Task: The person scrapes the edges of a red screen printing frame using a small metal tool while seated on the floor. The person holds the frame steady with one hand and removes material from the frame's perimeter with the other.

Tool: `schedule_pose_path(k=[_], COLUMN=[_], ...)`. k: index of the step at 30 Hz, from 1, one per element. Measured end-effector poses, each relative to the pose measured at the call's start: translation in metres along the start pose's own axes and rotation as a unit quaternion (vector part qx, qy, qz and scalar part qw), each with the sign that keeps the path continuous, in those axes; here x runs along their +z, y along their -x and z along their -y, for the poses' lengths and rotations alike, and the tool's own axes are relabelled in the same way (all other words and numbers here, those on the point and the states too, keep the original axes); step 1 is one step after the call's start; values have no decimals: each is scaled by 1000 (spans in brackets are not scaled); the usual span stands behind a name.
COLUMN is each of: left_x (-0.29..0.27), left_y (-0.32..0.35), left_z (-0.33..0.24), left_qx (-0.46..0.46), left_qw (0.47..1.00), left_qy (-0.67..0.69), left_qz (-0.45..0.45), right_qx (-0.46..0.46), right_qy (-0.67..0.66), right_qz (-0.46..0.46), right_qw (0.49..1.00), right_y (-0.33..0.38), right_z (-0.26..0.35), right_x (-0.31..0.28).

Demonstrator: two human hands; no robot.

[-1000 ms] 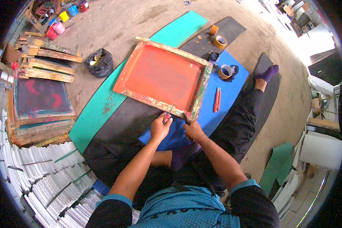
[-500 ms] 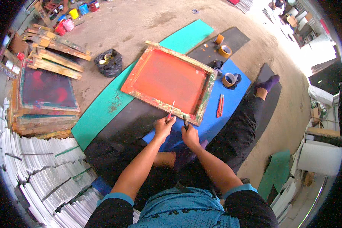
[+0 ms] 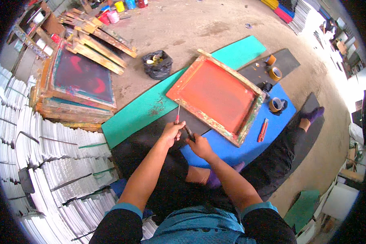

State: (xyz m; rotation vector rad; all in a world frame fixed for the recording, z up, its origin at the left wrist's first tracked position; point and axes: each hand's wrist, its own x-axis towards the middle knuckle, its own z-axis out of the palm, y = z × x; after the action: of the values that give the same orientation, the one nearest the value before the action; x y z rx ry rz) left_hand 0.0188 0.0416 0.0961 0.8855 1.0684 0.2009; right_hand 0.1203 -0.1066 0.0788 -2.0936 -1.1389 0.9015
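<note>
My left hand point(image 3: 173, 132) is closed around a screwdriver point(image 3: 177, 118) with a red handle, its thin metal shaft pointing away from me. Close beside it, my right hand point(image 3: 200, 146) grips a dark-handled hand tool point(image 3: 189, 133); the tool's end reaches toward my left fingers, and its exact kind is unclear. Just beyond both hands lies a wooden screen-printing frame point(image 3: 205, 122) with orange-red mesh point(image 3: 219, 95). The screwdriver's tip is near the frame's left corner; whether they touch I cannot tell.
Blue point(image 3: 227, 148), green point(image 3: 130, 118) and black mats lie under the frame. Tape rolls point(image 3: 275, 73) and red cutters point(image 3: 263, 130) are at right. A black bag of scraps point(image 3: 157, 65) stands beyond. Stacked frames point(image 3: 75, 105) and white sheet bundles point(image 3: 61, 166) line the left.
The view has swung left, so the scene sits farther right. My hands have moved left along the frame's near edge and come closer together. Both still hold their tools.
</note>
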Motion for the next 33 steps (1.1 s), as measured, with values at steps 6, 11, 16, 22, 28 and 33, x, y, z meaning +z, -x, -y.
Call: schedule_pose_path(k=[6, 11, 16, 22, 28, 33], left_x=[-69, -115, -134, -64, 16, 64], left_y=[-40, -90, -102, -63, -28, -18], left_z=[-22, -21, -5, -18, 2, 32], left_qx=[20, 50, 65, 94, 130, 129], left_qw=[981, 948, 935, 966, 977, 974], left_qy=[62, 111, 139, 13, -125, -170], left_qz=[-182, -294, -319, -240, -111, -79], right_qx=[53, 90, 113, 203, 259, 261], right_qy=[-156, -204, -247, -349, -368, -381], right_qz=[176, 170, 151, 130, 93, 91], right_qw=[970, 960, 951, 906, 888, 883], right_y=[-21, -7, 9, 35, 57, 56], right_z=[27, 24, -1, -65, -92, -100], right_x=[3, -3, -13, -36, -69, -80])
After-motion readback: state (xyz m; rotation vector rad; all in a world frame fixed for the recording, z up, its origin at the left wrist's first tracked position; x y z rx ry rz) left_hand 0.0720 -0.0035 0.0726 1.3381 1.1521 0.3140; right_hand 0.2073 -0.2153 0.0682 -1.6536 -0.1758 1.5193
